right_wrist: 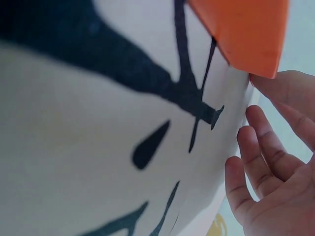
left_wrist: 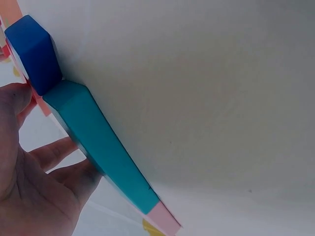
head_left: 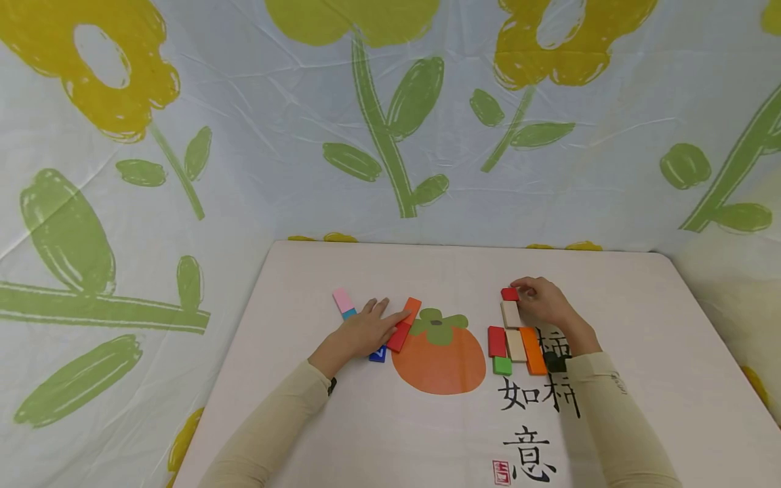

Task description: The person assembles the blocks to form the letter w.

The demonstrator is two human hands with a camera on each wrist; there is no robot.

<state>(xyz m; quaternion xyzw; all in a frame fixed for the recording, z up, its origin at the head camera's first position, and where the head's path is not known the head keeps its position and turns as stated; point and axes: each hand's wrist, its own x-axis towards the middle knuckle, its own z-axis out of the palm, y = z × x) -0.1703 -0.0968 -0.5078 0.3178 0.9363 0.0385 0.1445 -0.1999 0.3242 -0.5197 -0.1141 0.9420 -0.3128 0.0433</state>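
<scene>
While both hands are over the table (head_left: 451, 271), the left hand (head_left: 360, 333) lies across blocks nearer the left edge, fingers spread apart. Its index fingertip touches the short orange block (head_left: 415, 304), which adjoins a left red block (head_left: 399, 337). A pink block (head_left: 342, 298), a teal block (head_left: 348, 314) and a blue block (head_left: 377, 354) run end to end, the pink one towards the far left corner.

The right hand (head_left: 544, 299) is at the small red block (head_left: 509, 295), nearest of its group to the far edge. Fingers are bent; whether they clamp the block cannot be told. Towards the near edge follow an upper cream block (head_left: 510, 314) and a lower cream block (head_left: 515, 347), the latter between a larger red block (head_left: 497, 341) and a long orange block (head_left: 534, 352). A green block (head_left: 502, 367) adjoins the larger red block's near end.
</scene>
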